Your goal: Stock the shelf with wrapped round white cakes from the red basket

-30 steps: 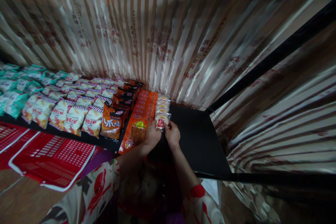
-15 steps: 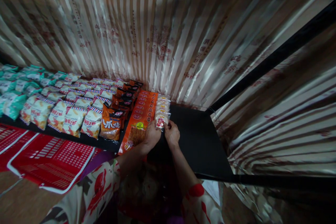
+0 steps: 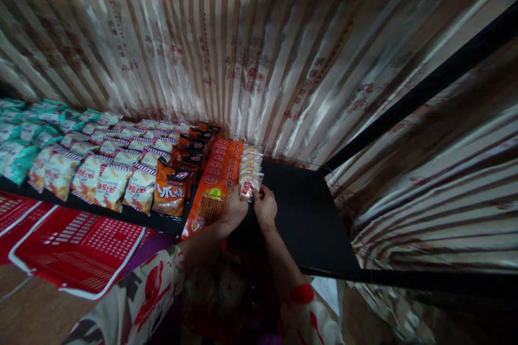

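A row of small clear snack packets with red labels lies on the black shelf, running back toward the curtain. My left hand and my right hand both pinch the nearest packet of that row at its front edge, fingers closed. My left hand also rests on a long orange snack pack lying just left of the row.
Rows of white-and-red chip bags, orange bags and teal bags fill the shelf to the left. Red plastic baskets lie below the shelf at left. A striped satin curtain hangs behind. A black frame bar runs on the right.
Both hands have stayed on the nearest packet, edging it very slightly back toward the row. The view has shifted a little to the right.
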Available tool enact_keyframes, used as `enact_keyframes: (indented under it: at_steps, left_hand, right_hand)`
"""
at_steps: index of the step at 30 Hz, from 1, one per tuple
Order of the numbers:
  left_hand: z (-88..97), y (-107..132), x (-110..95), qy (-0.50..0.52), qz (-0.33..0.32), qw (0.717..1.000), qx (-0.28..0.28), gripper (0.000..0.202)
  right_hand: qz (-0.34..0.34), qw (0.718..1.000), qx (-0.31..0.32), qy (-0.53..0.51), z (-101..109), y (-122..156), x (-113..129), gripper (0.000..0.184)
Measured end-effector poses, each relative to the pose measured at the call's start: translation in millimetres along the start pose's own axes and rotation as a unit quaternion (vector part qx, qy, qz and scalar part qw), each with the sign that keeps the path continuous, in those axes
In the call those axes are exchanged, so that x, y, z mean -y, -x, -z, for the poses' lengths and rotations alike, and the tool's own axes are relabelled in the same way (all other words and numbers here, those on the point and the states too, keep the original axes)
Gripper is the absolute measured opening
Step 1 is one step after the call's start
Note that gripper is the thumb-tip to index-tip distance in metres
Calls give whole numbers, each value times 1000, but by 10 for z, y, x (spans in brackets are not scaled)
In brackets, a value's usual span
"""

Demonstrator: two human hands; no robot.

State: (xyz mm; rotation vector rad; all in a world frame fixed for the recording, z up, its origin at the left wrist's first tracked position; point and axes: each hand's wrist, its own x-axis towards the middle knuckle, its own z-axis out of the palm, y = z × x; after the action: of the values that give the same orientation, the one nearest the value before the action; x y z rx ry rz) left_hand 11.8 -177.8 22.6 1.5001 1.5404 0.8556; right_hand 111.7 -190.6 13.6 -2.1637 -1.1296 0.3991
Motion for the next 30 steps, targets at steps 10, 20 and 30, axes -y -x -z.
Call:
enact_keyframes:
  at_steps: [10,20,30]
  left_hand:
    - [62,105,-72,-40,-40,998,-3,38]
    - [25,198,27,-73,-90,993,38,38]
    - [70,222,-112,-136,-80,986,57,39]
  right_hand:
    - [9,1000,3,11,16,8,24,40]
    - [13,1000,-7,15,-20,21,5,41]
    - [20,999,-27,-34,-43,15,-34,41]
